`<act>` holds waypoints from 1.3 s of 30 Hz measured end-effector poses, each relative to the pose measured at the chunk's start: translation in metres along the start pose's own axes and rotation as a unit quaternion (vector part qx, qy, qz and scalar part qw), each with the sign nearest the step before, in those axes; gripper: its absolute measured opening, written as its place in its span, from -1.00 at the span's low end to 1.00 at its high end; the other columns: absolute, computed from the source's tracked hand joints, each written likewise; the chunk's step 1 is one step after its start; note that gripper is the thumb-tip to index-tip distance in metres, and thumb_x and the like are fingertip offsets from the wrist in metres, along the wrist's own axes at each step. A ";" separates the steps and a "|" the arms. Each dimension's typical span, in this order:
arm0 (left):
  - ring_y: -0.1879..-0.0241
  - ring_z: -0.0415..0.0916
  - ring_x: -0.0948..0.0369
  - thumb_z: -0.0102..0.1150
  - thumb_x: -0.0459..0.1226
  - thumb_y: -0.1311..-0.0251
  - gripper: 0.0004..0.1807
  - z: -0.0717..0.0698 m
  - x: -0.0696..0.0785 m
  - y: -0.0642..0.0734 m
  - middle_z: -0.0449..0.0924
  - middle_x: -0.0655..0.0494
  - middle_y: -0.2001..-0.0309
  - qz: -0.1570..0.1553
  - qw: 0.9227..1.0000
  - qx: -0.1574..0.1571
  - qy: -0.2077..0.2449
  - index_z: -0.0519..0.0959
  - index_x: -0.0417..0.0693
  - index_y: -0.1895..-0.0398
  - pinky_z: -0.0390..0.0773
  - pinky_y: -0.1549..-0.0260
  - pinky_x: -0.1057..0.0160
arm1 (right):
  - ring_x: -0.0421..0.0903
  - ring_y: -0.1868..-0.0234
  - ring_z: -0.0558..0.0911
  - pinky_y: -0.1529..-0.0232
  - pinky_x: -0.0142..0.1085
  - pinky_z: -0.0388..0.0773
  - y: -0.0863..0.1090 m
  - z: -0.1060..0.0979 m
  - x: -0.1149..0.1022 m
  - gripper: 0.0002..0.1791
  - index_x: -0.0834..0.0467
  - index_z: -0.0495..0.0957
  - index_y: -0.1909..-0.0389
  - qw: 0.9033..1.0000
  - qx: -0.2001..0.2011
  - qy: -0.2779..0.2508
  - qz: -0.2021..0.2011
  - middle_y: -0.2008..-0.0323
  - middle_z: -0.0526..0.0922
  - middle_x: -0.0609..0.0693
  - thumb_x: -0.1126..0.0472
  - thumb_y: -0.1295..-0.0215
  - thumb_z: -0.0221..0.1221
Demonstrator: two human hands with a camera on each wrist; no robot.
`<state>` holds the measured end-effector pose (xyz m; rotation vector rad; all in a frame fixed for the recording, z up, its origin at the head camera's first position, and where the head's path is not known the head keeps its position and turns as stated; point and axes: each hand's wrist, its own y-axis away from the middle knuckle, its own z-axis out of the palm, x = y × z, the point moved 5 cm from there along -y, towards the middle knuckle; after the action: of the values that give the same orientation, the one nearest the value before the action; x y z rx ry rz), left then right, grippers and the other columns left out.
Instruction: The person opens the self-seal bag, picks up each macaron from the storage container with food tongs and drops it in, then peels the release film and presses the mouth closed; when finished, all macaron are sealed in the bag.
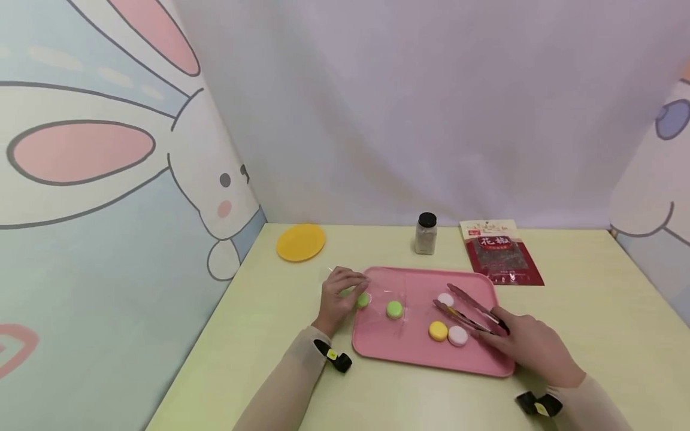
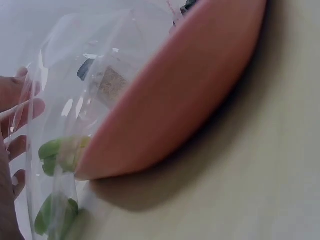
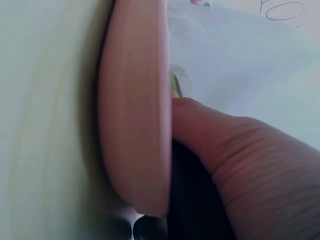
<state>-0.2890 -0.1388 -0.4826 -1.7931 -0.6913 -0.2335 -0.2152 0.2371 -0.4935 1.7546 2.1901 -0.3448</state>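
My left hand [image 1: 341,299] holds a clear plastic bag [image 2: 95,35] at the tray's left end, its mouth spreading over the pink tray [image 1: 420,354]. Green macarons [image 2: 56,217] show through the plastic in the left wrist view. Another green macaron [image 1: 395,309] is at the tray's left part; whether it lies inside the bag I cannot tell. With my right hand [image 1: 530,344] I grip tongs [image 1: 478,307], their arms spread. Their tips stand on either side of a pale pink macaron [image 1: 445,299]. A yellow macaron [image 1: 438,331] and a second pale pink macaron [image 1: 458,336] lie nearer me.
Behind the tray stands a clear jar [image 1: 425,239] with a black lid. A red spice packet [image 1: 501,254] lies at the back right. At the back left is a yellow plate [image 1: 300,242]. Fabric walls with rabbit drawings [image 1: 205,173] border the pale table [image 1: 259,311].
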 end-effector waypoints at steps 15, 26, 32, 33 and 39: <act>0.15 0.58 0.16 0.41 -0.32 -0.20 -0.91 0.004 -0.001 0.005 0.76 0.17 0.21 -0.009 1.000 -0.014 -0.018 0.79 -0.01 0.25 0.55 0.08 0.21 | -0.15 0.65 0.30 0.58 -0.25 0.20 0.004 -0.001 0.006 -0.52 -0.04 0.45 0.24 1.000 0.019 0.001 -0.011 0.69 0.31 -0.12 -0.37 -0.28 0.20; 0.17 0.59 0.11 0.42 -0.37 -0.15 -0.88 -0.004 0.003 0.008 0.76 0.12 0.22 0.012 1.000 0.012 -0.023 0.79 -0.03 0.25 0.55 0.10 0.19 | -0.15 0.61 0.34 0.52 -0.26 0.22 0.002 0.007 0.010 -0.50 -0.03 0.47 0.21 0.999 0.031 -0.032 0.007 0.68 0.33 -0.13 -0.39 -0.28 0.18; 0.20 0.59 0.08 0.47 -0.42 -0.06 -0.85 -0.008 0.004 0.013 0.76 0.06 0.26 0.021 0.999 0.020 -0.020 0.79 -0.09 0.29 0.56 0.12 0.20 | -0.15 0.61 0.34 0.52 -0.25 0.23 0.004 0.012 0.008 -0.50 -0.05 0.47 0.23 0.999 0.030 -0.041 0.009 0.68 0.34 -0.14 -0.41 -0.28 0.15; 0.21 0.59 0.07 0.48 -0.43 -0.04 -0.85 -0.008 0.004 0.014 0.76 0.05 0.27 0.024 0.999 0.022 -0.020 0.79 -0.10 0.30 0.56 0.13 0.20 | -0.16 0.61 0.34 0.52 -0.26 0.23 0.005 0.012 0.008 -0.50 -0.05 0.47 0.24 0.999 0.029 -0.041 0.010 0.68 0.34 -0.15 -0.41 -0.28 0.15; 0.17 0.59 0.08 0.44 -0.41 -0.12 -0.86 -0.002 0.003 0.010 0.76 0.07 0.22 0.019 1.000 0.011 -0.006 0.78 -0.07 0.25 0.56 0.10 0.17 | -0.18 0.61 0.36 0.50 -0.29 0.25 0.005 0.003 0.013 -0.54 -0.06 0.47 0.24 0.997 0.056 -0.051 0.010 0.70 0.35 -0.17 -0.39 -0.30 0.16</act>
<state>-0.2809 -0.1412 -0.4886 -1.7854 -0.6657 -0.1891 -0.2128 0.2491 -0.5016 1.7744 2.1176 -0.5485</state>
